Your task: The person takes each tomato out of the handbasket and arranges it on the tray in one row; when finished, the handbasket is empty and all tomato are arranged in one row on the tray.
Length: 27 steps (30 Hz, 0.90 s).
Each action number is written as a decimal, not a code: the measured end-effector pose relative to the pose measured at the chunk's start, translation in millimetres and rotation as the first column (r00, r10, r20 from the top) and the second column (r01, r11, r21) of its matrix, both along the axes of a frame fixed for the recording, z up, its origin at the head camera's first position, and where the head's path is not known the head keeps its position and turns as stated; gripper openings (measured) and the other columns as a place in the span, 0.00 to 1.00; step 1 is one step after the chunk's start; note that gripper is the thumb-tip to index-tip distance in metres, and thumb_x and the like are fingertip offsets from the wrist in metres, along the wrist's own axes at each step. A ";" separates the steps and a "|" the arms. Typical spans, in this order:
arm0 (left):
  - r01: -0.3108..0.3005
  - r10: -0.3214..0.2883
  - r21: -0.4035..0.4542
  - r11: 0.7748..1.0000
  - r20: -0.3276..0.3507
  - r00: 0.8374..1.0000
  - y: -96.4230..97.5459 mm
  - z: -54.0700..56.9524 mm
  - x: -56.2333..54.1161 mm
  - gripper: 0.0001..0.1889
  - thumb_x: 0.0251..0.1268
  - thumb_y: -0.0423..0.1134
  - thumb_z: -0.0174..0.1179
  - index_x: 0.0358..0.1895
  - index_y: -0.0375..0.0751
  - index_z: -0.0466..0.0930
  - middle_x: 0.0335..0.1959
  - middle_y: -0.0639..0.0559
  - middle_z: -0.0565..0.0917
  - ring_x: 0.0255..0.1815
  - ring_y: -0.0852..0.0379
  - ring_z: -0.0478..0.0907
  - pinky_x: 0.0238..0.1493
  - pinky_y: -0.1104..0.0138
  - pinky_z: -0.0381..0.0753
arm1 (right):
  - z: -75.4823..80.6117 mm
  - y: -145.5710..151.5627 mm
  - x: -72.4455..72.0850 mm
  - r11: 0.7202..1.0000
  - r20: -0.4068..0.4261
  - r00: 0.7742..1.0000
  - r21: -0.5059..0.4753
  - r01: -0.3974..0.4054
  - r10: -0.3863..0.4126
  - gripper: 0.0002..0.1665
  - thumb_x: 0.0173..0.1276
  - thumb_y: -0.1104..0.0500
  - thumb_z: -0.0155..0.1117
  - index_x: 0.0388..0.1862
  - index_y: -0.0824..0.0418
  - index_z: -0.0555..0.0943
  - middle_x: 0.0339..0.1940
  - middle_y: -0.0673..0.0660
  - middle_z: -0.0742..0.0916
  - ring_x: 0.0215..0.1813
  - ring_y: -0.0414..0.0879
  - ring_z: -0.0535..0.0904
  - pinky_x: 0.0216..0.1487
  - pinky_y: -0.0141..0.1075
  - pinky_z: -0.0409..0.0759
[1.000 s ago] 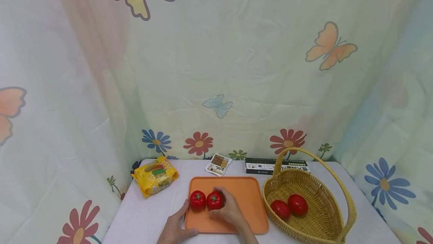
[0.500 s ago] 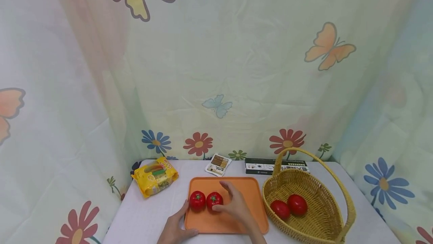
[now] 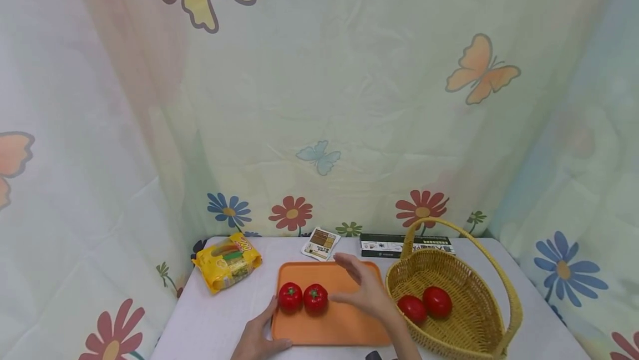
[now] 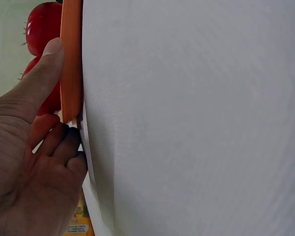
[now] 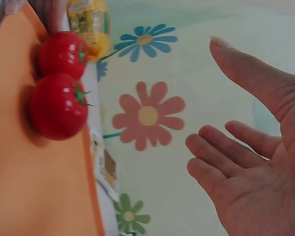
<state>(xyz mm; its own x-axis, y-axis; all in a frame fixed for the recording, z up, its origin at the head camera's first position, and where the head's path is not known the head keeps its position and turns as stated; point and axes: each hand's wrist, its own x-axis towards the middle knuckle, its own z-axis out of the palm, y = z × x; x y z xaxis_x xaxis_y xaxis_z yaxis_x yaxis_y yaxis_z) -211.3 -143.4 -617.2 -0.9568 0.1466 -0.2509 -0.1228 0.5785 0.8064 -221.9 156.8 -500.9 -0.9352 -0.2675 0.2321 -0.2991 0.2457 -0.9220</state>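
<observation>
Two red tomatoes with green stems, a left one (image 3: 289,297) and a right one (image 3: 315,299), sit side by side on the left half of an orange tray (image 3: 349,331). My left hand (image 3: 255,338) holds the tray's near left corner. In the left wrist view its thumb lies against the tray's front edge (image 4: 71,73), and its fingers bend in at the side. My right hand (image 3: 368,295) hovers over the tray, right of the tomatoes, holding nothing. The right wrist view shows its thumb and fingers (image 5: 226,155) spread apart.
Right of the tray stands a wicker basket (image 3: 481,321) with a tall arched handle; two smooth red fruits (image 3: 437,302) lie inside. Behind the tray are a small white and brown packet (image 3: 320,244) and a flat black-and-white box (image 3: 381,247). A yellow pack (image 3: 228,263) lies back left.
My right hand has let go of the right tomato and moved away to the right, its fingers spreading. The left hand and both tomatoes have stayed in place.
</observation>
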 end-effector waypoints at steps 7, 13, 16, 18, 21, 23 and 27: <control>0.004 -0.004 0.010 1.000 0.000 1.000 -1.9 0.9 -0.7 0.61 0.51 0.51 0.85 0.86 0.40 0.59 0.83 0.36 0.67 0.80 0.21 0.61 0.72 0.26 0.70 | 26.4 21.8 6.9 0.996 -0.024 0.999 0.083 0.028 -0.026 0.48 0.58 0.56 0.89 0.74 0.64 0.77 0.70 0.63 0.85 0.76 0.62 0.78 0.79 0.52 0.73; -0.002 0.002 0.023 1.000 0.022 1.000 -1.9 -1.4 -0.2 0.61 0.50 0.52 0.85 0.86 0.41 0.59 0.83 0.35 0.67 0.80 0.20 0.60 0.72 0.25 0.69 | 46.2 48.7 12.4 0.983 -0.051 0.998 0.180 0.048 -0.039 0.45 0.59 0.53 0.88 0.73 0.62 0.79 0.68 0.60 0.87 0.73 0.61 0.81 0.75 0.54 0.78; -0.011 0.010 0.026 1.000 0.034 0.999 -2.2 -2.9 -0.1 0.61 0.50 0.53 0.85 0.86 0.41 0.59 0.83 0.36 0.67 0.80 0.20 0.60 0.72 0.25 0.69 | 53.1 62.8 14.4 0.973 -0.064 0.997 0.225 0.055 -0.041 0.45 0.59 0.50 0.88 0.72 0.62 0.79 0.67 0.60 0.87 0.72 0.61 0.82 0.73 0.54 0.81; -0.013 0.012 0.033 0.999 0.036 0.999 -2.7 -3.3 -0.2 0.61 0.50 0.53 0.85 0.86 0.41 0.59 0.84 0.37 0.66 0.81 0.21 0.60 0.72 0.25 0.69 | 56.3 72.3 15.7 0.965 -0.080 0.996 0.254 0.061 -0.042 0.44 0.60 0.49 0.88 0.71 0.62 0.80 0.67 0.60 0.87 0.71 0.61 0.82 0.72 0.54 0.82; -0.009 0.007 0.043 0.999 0.034 0.999 -3.1 -4.3 -1.6 0.61 0.50 0.53 0.85 0.86 0.41 0.59 0.84 0.37 0.66 0.81 0.21 0.59 0.72 0.25 0.69 | 59.2 86.9 17.8 0.954 -0.103 0.994 0.291 0.073 -0.045 0.44 0.59 0.49 0.88 0.70 0.61 0.81 0.65 0.58 0.88 0.70 0.61 0.83 0.71 0.50 0.83; -0.006 0.004 0.046 0.999 0.035 0.999 -2.8 -3.7 -1.7 0.61 0.51 0.53 0.85 0.86 0.41 0.59 0.84 0.37 0.66 0.81 0.21 0.59 0.72 0.25 0.69 | 60.7 97.0 19.4 0.947 -0.112 0.993 0.312 0.074 -0.040 0.43 0.59 0.48 0.88 0.69 0.61 0.81 0.65 0.57 0.89 0.70 0.61 0.83 0.70 0.46 0.85; -0.005 0.004 0.039 0.999 0.034 0.999 -2.0 -1.4 -1.2 0.61 0.51 0.53 0.85 0.86 0.41 0.59 0.83 0.36 0.66 0.81 0.21 0.60 0.72 0.25 0.69 | 62.4 115.9 19.9 0.938 -0.101 0.995 0.341 0.054 -0.020 0.43 0.60 0.48 0.87 0.70 0.62 0.81 0.65 0.57 0.88 0.69 0.62 0.83 0.68 0.35 0.85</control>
<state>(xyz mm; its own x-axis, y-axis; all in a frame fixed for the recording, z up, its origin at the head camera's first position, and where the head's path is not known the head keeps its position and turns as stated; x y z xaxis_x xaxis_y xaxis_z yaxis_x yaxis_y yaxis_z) -212.5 -145.4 -618.5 -0.9484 0.1527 -0.2779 -0.1533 0.5462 0.8235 -202.0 272.7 -438.5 -0.9241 -0.3121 0.2205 -0.3656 0.5545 -0.7475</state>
